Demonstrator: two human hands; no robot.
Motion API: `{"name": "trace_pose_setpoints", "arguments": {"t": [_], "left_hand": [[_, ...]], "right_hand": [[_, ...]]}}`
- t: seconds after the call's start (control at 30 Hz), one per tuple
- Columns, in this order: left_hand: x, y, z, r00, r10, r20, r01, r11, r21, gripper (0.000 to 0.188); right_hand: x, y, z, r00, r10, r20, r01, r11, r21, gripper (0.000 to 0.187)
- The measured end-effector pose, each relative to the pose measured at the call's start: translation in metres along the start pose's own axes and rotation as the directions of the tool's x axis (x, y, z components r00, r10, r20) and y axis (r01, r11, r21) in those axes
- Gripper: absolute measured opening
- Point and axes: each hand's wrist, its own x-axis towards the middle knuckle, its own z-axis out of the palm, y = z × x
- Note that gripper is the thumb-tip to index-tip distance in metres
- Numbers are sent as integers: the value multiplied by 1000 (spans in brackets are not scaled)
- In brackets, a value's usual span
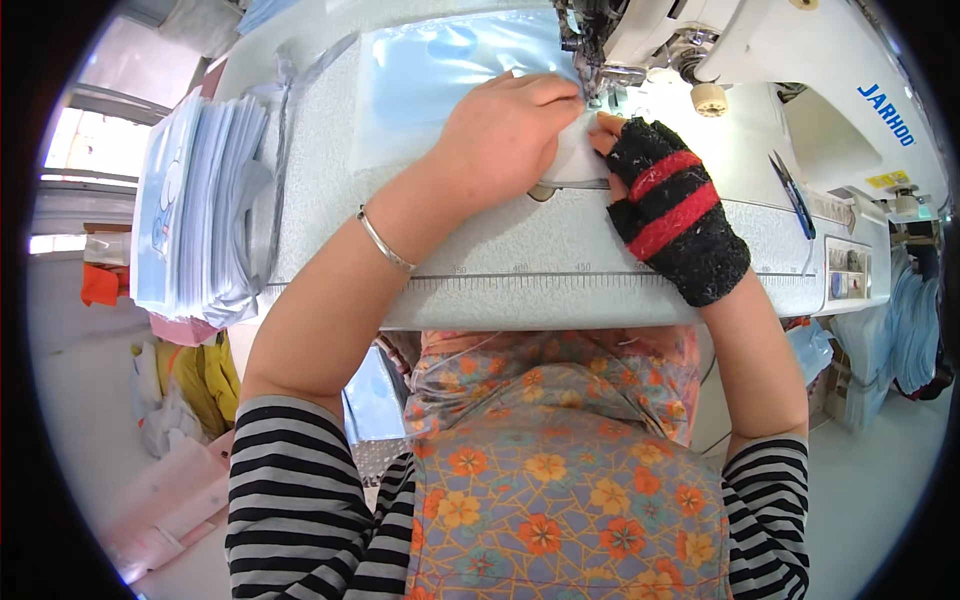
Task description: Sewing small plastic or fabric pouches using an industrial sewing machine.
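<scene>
Lying on a ruler-marked table (470, 300), sheeting (425, 85) touches left fingers (550, 88), pressed together; right fingers (609, 123) bunch nearby; yellow cloth (205, 375) far left.

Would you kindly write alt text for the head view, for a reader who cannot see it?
A bare left hand lies on a glossy light-blue sheet at a white sewing machine, near a right hand in a black-and-red fingerless knitted glove. A stack of pale-blue pieces sits at the left.

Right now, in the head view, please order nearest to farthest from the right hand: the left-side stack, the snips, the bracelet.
From the right hand:
1. Snips, to its right.
2. Bracelet, to its left.
3. Left-side stack, farther left.
</scene>
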Motion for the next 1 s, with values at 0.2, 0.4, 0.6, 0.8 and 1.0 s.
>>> {"name": "trace_pose_setpoints", "arguments": {"t": [0.2, 0.4, 0.6, 0.8, 1.0], "left_hand": [[4, 6, -7, 998, -30, 63, 29, 999, 25, 27], [13, -3, -26, 962, -86, 259, 54, 990, 130, 15], [-1, -3, -40, 900, 53, 432, -102, 991, 91, 34], [-24, 53, -11, 934, -208, 291, 153, 968, 201, 62], [-29, 62, -10, 929, -244, 280, 205, 966, 159, 64]], "right_hand": [[-1, 2, 5, 999, 40, 8, -40, 999, 23, 41], [2, 5, 1, 1000, 30, -4, -30, 999, -28, 39], [5, -4, 0, 1000, -22, 14, 20, 993, 117, 30], [-1, 5, 1, 998, -2, -56, 2, 1000, -1, 25], [-3, 5, 1, 1000, -27, -13, 26, 999, -32, 32]]}}
